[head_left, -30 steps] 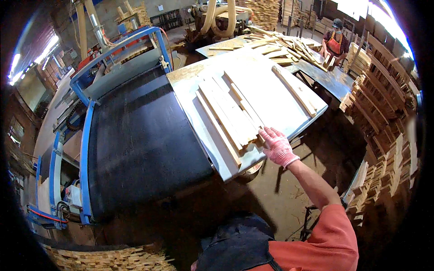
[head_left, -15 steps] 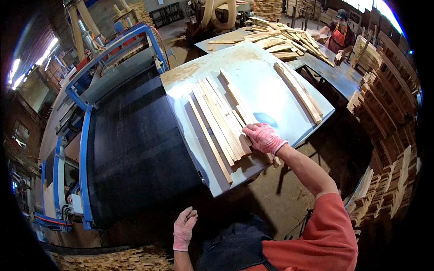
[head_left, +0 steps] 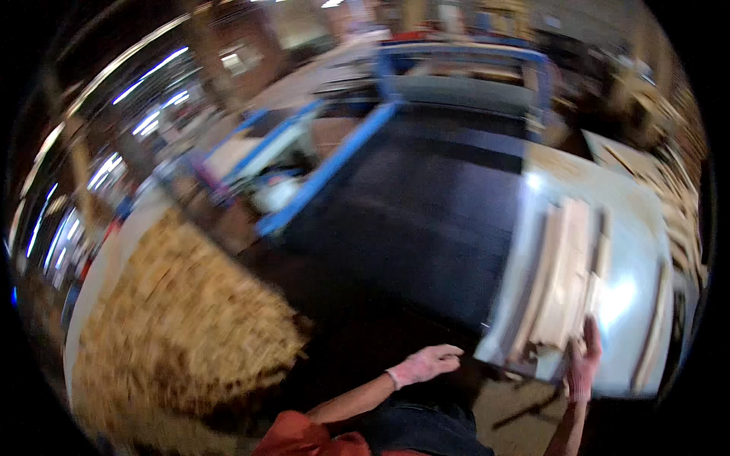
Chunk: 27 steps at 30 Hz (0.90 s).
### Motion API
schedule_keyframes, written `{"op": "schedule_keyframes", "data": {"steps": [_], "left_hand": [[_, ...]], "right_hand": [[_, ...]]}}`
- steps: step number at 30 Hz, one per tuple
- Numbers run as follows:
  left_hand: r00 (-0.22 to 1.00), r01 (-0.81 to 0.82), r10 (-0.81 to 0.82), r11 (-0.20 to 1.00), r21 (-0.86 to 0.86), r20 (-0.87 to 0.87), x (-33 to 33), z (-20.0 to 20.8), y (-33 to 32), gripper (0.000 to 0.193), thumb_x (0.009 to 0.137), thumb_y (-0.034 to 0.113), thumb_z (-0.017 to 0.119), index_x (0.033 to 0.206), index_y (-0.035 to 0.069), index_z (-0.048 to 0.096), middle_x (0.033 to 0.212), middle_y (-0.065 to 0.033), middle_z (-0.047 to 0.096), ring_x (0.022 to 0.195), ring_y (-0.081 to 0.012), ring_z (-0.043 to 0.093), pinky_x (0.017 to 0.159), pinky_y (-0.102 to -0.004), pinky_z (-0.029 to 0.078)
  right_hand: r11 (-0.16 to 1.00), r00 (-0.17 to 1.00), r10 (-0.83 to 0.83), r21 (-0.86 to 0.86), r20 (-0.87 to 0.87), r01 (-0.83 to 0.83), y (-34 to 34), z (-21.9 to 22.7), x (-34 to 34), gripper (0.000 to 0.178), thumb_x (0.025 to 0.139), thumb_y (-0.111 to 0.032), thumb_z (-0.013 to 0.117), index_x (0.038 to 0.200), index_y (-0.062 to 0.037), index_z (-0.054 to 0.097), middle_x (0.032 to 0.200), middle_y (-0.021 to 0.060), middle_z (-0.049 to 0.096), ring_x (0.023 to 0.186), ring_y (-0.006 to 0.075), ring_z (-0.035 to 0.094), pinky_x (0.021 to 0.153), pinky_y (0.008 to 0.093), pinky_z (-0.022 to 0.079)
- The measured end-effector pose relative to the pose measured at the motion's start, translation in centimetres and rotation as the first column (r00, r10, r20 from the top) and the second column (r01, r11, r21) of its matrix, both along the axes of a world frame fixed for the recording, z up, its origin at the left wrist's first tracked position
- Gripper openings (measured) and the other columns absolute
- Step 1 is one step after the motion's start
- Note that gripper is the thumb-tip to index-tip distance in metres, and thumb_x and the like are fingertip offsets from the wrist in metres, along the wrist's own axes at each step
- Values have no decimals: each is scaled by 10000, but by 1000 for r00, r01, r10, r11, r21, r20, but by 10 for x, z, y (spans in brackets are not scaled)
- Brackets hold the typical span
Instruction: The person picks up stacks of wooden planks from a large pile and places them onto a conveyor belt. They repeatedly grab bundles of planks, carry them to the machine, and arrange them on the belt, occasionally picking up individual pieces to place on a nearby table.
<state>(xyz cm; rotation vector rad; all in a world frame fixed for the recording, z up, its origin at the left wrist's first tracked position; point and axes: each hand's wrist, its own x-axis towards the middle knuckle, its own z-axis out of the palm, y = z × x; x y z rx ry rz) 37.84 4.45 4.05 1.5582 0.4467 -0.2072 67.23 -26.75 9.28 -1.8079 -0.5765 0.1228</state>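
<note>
Wooden slats (head_left: 566, 273) lie side by side on the pale metal table (head_left: 623, 205), their near ends close to its front edge. My right hand (head_left: 584, 363), in a pinkish glove, is at the near right end of these slats. Its fingers point up and look apart; blur hides whether they touch the wood. My left hand (head_left: 426, 365), gloved alike, hovers left of the table's front corner with fingers stretched out and nothing in them. Another slat (head_left: 651, 334) lies near the table's right edge.
A wide black conveyor belt (head_left: 441, 220) with a blue frame (head_left: 334, 167) adjoins the table's left side. At the left stands a large stack of wood pieces (head_left: 190, 319). More loose wood (head_left: 673, 197) is heaped at the far right.
The view has swung left, bringing the wood stack in and blurring the picture. My right hand has loosened from the slats' near end. My left hand has moved closer to the table.
</note>
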Motion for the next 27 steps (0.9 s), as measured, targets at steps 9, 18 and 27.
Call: {"op": "schedule_keyframes", "data": {"steps": [9,18,27], "left_hand": [[908,-411,418,897,160,-15,-115,-10,19,604,1083,418,649,1545,40,558,1443,-138,676,1365,-259,613,1166,-387,465],[31,-849,957,177,-499,287,-363,-49,-1,551,1079,276,692,1547,27,543,1388,-119,693,1244,-205,665,1112,-394,539],[-223,-700,373,-704,118,901,-706,128,3,701,1044,37,674,1668,30,355,1659,-146,451,1497,-287,473,1232,-414,391]], "right_hand": [[773,716,631,310,-299,-553,161,-14,-80,629,986,-59,715,1581,-12,518,1418,145,686,1289,237,649,1081,355,511],[262,196,917,154,-346,-953,315,60,-268,632,943,-60,690,1543,48,524,1387,178,708,1268,253,669,1120,382,507],[-178,-194,979,-184,70,-967,415,146,-488,605,944,-208,849,1463,10,627,1348,187,724,1257,270,692,1083,368,533]]}}
